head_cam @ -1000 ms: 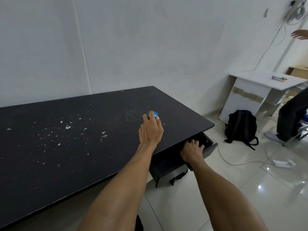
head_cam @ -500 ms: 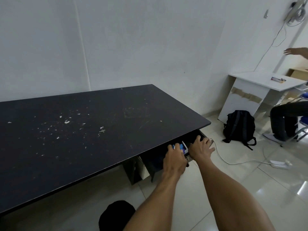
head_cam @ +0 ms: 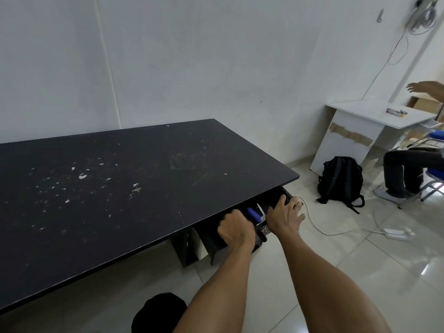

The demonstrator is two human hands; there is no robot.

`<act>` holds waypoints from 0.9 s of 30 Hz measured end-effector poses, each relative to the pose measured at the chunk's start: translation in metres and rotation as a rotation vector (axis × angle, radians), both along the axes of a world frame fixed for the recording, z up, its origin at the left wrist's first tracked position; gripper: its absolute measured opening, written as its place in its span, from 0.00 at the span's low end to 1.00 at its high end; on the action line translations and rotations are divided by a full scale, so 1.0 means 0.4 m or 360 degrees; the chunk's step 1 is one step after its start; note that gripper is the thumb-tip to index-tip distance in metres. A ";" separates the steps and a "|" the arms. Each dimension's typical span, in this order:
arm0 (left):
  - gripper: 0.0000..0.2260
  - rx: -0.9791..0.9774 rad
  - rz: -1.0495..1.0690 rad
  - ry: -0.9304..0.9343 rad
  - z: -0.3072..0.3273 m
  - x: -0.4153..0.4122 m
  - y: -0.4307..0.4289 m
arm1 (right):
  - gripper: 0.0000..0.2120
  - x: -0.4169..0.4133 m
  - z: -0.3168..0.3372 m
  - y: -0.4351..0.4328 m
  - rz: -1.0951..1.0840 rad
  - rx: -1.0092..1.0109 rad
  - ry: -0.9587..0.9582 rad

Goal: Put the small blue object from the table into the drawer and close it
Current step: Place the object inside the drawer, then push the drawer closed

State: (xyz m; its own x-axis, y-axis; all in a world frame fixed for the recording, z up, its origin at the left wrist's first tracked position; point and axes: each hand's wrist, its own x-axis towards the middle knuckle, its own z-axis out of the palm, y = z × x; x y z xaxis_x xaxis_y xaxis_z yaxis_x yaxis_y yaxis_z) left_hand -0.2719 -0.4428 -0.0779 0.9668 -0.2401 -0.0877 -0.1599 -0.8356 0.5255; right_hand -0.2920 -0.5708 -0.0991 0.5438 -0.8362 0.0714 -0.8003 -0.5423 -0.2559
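Note:
The small blue object (head_cam: 252, 213) shows just inside the open black drawer (head_cam: 276, 197) under the right end of the black table (head_cam: 144, 188). My left hand (head_cam: 236, 230) is curled at the drawer's front edge with the blue object sticking out past its fingers. My right hand (head_cam: 284, 216) sits to the right of it, fingers hooked over the drawer's front. The drawer is pulled out only a little from under the tabletop, and most of its inside is hidden.
A black backpack (head_cam: 340, 179) leans on the tiled floor to the right. A white cable and power strip (head_cam: 396, 233) lie nearby. A white desk (head_cam: 374, 116) and a seated person (head_cam: 408, 169) are at the far right.
My left hand lifted the blue object off the tabletop and brought it down into the drawer. My right hand stayed on the drawer front, and the drawer now sits further in.

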 end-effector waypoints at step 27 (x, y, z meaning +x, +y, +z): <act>0.16 0.0046 -0.0093 -0.0317 0.004 -0.027 -0.028 | 0.31 0.004 -0.046 0.119 -0.0430 0.0346 -0.1115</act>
